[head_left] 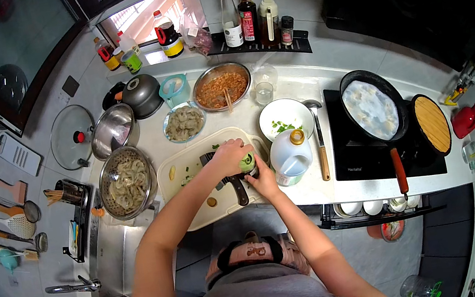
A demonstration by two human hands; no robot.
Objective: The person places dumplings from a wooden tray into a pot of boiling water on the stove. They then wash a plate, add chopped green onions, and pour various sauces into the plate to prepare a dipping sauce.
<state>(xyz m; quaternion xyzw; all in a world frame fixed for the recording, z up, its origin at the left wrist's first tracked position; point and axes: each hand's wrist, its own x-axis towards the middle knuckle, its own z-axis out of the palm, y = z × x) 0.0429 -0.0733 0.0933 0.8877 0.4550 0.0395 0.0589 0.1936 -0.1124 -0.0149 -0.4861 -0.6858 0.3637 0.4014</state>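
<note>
A small jar with a green top (247, 162) is between my two hands over the cutting board. My left hand (230, 156) grips it from above at the green top. Lower down on its right side, my right hand (265, 176) holds the dark body, which my fingers partly cover. Under my hands a cleaver (240, 192) lies on the cream cutting board (201, 216), its black handle towards me and its blade partly hidden. Bits of chopped green and a yellowish piece (172, 173) lie on the board's left side.
Right of the board stand a large white jug (290, 159), a bowl with chopped greens (267, 114) and a ladle (322, 154). A frying pan (372, 110) sits on the cooktop. Left are a colander of shrimp (128, 188) and a plate of shrimp (185, 123); behind, a bowl of minced filling (219, 89).
</note>
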